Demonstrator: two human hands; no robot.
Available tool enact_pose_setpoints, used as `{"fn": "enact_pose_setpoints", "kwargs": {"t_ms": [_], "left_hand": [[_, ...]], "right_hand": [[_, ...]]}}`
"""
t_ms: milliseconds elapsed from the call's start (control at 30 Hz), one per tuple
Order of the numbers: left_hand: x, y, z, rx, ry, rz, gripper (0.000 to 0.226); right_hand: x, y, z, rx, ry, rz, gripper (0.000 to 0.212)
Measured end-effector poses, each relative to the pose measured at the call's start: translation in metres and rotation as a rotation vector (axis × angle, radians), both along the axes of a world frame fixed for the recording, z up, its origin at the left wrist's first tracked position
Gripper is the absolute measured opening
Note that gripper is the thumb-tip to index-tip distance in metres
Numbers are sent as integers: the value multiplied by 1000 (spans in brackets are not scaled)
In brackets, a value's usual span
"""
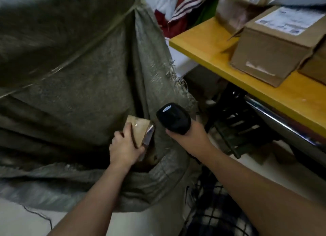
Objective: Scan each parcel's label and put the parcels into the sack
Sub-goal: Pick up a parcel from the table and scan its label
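Right, closest in, one patch of dark-and-white checked cloth (pixel 220 211) sits at the bottom edge, and two bare forearms reach forward over it.

Left hand (pixel 124 147) first: fingers curled over the far side of one small brown cardboard parcel (pixel 139 129), thumb clamped along its near edge, a firm grip. That parcel has shiny tape on its right face and is tilted. It is held right at the dark slit between the folds of the one big grey-green woven sack (pixel 70 94), its lower end over the gap.

Just beside it, the right hand (pixel 189 136) is wrapped round the handle of one black handheld scanner (pixel 173 118). The fingers themselves are tucked under and mostly hidden. The scanner's rounded head, with a pale oval spot on top, points away towards the sack's frayed edge, near the parcel but not touching it.

The sack fills the whole left side, slumped in heavy creases on the pale floor.

Further out on the right, one yellow tabletop (pixel 208 45) with a chrome rail (pixel 275 115) beneath. Three cardboard boxes are on it: a white-labelled box (pixel 271 52) in front, a blurred box (pixel 234 11) behind, and a third box (pixel 315 69) cut off at the edge.

Farthest back, one red-and-white striped cloth (pixel 178 9).
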State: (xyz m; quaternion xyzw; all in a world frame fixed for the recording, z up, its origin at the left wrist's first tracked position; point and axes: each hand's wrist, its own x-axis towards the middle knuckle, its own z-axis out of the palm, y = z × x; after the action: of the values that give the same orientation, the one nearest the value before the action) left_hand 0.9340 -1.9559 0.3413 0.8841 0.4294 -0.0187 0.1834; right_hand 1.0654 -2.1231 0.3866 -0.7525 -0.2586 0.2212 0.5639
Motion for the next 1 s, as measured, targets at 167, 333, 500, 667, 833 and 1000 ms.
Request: {"fn": "enact_pose_setpoints", "kwargs": {"t_ms": [167,333,500,667,833,1000], "left_hand": [[7,-1,-27,-37,321,-79,88],[33,-23,-3,92,60,-189,66],[54,-62,57,189,-248,-334,49],[78,-116,123,194,-508,-496,45],[106,-186,176,163,-639,-680,45],[132,-262,202,143,-684,-877,46]], "right_hand": [[-1,-4,-20,-3,35,-49,37],[5,-29,-20,10,8,-134,38],[23,-66,13,97,-47,-327,35],[24,-125,72,134,-170,-452,31],[11,-203,124,187,-259,-612,28],[-3,-285,153,194,-253,-773,19]]}}
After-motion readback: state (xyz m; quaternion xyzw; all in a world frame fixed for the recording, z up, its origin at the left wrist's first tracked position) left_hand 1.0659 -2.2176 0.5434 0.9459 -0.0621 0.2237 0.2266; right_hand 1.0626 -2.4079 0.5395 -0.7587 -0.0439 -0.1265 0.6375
